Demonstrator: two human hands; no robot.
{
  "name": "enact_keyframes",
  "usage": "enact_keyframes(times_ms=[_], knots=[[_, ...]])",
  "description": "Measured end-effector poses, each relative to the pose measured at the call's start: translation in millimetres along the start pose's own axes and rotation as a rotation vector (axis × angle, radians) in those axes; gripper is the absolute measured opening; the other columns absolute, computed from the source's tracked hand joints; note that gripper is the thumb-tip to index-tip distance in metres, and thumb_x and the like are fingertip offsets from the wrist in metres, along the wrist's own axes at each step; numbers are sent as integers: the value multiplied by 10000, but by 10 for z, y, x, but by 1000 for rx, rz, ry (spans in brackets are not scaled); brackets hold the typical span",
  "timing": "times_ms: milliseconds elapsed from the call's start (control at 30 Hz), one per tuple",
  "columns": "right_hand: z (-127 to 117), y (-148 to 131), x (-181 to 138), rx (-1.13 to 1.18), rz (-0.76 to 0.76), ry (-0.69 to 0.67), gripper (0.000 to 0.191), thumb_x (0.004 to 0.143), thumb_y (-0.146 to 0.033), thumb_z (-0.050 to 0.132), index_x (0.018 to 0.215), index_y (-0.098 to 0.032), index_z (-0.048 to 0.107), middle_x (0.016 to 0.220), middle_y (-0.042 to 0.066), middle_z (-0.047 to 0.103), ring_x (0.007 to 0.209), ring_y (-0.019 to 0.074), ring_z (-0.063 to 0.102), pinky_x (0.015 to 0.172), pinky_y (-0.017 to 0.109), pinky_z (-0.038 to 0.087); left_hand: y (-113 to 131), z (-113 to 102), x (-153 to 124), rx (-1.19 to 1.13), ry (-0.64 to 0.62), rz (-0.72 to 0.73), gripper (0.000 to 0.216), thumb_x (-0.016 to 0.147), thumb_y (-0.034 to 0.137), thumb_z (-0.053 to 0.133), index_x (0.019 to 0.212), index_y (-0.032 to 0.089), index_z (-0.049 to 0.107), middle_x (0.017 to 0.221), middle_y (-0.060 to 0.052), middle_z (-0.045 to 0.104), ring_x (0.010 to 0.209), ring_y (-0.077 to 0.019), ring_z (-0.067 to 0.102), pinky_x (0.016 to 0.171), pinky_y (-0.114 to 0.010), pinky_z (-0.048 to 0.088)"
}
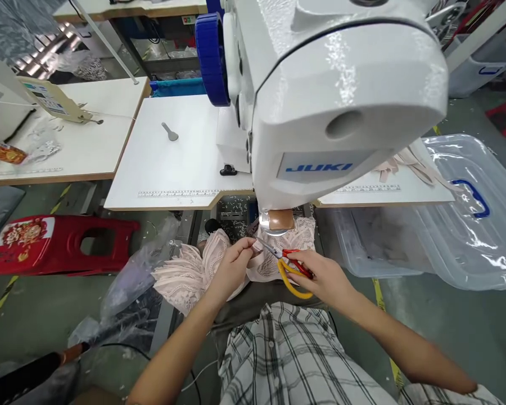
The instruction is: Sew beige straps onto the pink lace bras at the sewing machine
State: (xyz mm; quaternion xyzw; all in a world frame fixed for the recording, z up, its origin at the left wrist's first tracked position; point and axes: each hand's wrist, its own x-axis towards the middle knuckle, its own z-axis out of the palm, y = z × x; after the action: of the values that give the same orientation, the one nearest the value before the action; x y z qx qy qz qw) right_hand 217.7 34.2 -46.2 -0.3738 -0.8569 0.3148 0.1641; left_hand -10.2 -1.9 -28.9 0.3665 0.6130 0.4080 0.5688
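Note:
My left hand point(233, 267) pinches the pale pink lace garment point(194, 270) close to my body, below the front of the white sewing machine point(329, 95). My right hand point(324, 275) is closed on small scissors with red and yellow handles point(293, 270). Their blades point left toward my left fingertips and the lace edge. More of the pink lace lies bunched on my lap to the left and under the machine's foot area point(278, 221).
A white sewing table point(172, 163) with printed rulers carries pink straps point(409, 163) at right. A clear plastic bin point(459, 225) stands to the right, a red stool point(59, 242) lies on the floor left, plastic bags point(130, 287) beside it. Another work table point(80, 140) is further left.

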Motion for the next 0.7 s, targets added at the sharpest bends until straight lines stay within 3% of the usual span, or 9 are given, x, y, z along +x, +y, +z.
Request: enact_keyframes(times_ms=[167, 267, 433, 600, 700], knots=[[13, 43, -131, 121, 20, 125, 316, 811, -258, 599, 1125, -248, 571, 1005, 78, 708, 721, 200, 670, 613, 316, 554, 59, -56, -4, 1, 13, -19, 356, 846, 537, 533, 724, 202, 523, 636, 43, 421, 578, -108, 388, 555, -224, 359], [55, 33, -134, 157, -2, 112, 410, 743, -265, 631, 1144, -241, 548, 1071, 102, 689, 798, 226, 679, 646, 334, 561, 72, -67, 8, 41, 20, -16, 400, 824, 589, 559, 763, 194, 563, 650, 34, 462, 583, -109, 406, 551, -227, 357], [124, -31, -3, 203, -11, 88, 377, 757, -276, 624, 1127, -230, 565, 1069, 98, 695, 797, 219, 671, 646, 328, 557, 59, -56, 28, 48, -12, -25, 406, 802, 578, 600, 851, 178, 646, 739, -12, 585, 660, -141, 513, 606, -248, 425], [117, -67, 104, 234, 82, 14, 289, 796, -268, 631, 1084, -239, 622, 997, 60, 712, 747, 195, 664, 626, 304, 546, 81, -100, 7, 139, -2, -26, 363, 831, 533, 582, 883, 184, 668, 767, -29, 626, 680, -160, 552, 601, -254, 440], [109, -47, 100, 257, 115, -3, 303, 818, -281, 654, 1118, -250, 640, 1047, 59, 722, 834, 208, 695, 670, 304, 569, 89, -128, 0, 197, 23, -8, 350, 850, 509, 562, 867, 178, 674, 731, -26, 613, 649, -152, 531, 565, -239, 419]])
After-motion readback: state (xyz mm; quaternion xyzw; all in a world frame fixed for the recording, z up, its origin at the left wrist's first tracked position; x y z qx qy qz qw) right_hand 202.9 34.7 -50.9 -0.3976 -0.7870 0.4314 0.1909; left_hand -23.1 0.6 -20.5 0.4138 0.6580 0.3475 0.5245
